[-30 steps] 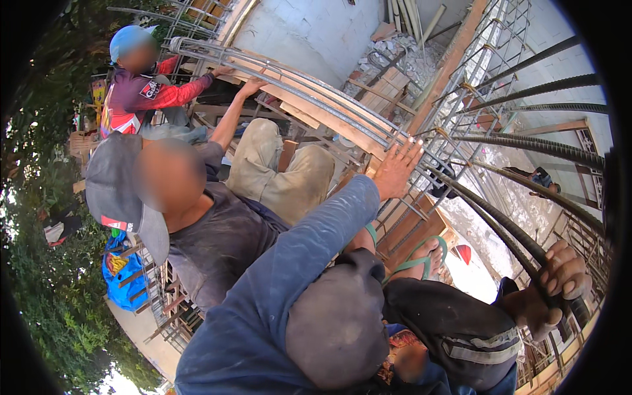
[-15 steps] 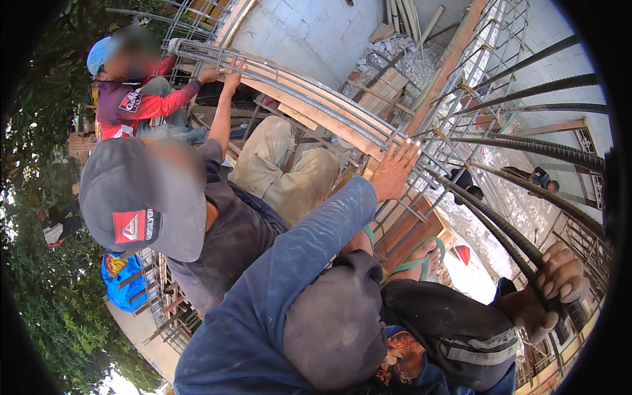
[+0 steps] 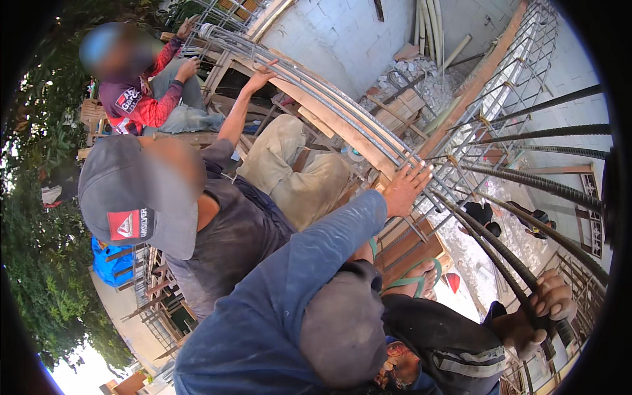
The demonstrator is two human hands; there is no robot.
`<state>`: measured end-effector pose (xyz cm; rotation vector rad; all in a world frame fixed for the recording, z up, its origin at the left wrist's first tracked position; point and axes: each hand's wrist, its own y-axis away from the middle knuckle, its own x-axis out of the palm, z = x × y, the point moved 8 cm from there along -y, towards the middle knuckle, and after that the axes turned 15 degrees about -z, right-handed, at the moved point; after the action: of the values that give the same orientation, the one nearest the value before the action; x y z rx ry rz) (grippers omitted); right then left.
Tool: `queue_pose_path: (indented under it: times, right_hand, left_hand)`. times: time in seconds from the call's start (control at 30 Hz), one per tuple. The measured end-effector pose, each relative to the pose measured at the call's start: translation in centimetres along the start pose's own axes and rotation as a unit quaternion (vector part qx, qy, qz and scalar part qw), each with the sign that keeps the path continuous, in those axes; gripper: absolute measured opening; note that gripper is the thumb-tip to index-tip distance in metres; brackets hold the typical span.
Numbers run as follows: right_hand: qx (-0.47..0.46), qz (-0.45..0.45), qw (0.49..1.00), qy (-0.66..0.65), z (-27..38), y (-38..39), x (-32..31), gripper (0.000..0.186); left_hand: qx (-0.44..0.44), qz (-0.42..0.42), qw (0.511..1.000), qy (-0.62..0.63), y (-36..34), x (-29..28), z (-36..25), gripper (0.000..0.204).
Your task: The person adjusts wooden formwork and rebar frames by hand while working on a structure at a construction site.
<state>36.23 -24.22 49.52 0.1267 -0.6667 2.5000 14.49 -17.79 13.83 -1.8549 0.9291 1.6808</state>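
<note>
My left hand [image 3: 407, 191], in a blue sleeve, lies palm down with fingers stretched out across the near end of a long bundle of steel rebar [image 3: 329, 99]. The bundle runs to the far left beside a wooden formwork board [image 3: 355, 141]. At the lower right, my right hand [image 3: 550, 303] is closed around thick ribbed rebar rods [image 3: 503, 250], which rise toward the right edge. Its palm side is hidden. Near my left hand, thin bars of a rebar cage [image 3: 454, 161] meet the bundle. A co-worker's hand [image 3: 261, 77] rests on the bundle further left.
A co-worker in a dark cap [image 3: 131, 197] sits close on my left; another in red sleeves [image 3: 158, 105] sits beyond. My foot in a green sandal [image 3: 421, 280] stands on boards above a drop. Two people [image 3: 480, 217] are below. Rubble [image 3: 421, 76] lies by the block wall [image 3: 322, 39].
The red-sleeved co-worker's hands have come off the bundle, one raised to bars behind. The view has shifted slightly. My hands keep their places on the steel.
</note>
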Motion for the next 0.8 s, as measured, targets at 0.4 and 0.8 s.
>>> queue_pose_path:
  times: [0.4,0.8]
  right_hand:
    - [-0.01,0.036,0.999,-0.012,-0.4,-0.2,-0.6,0.047]
    - [-0.011,-0.002,1.0,0.021,0.2,-0.5,1.4,0.039]
  left_hand:
    - [-0.006,-0.017,0.999,0.034,-0.4,-0.3,-0.2,0.105]
    - [-0.006,-0.018,0.999,0.035,0.2,-1.0,0.6,0.108]
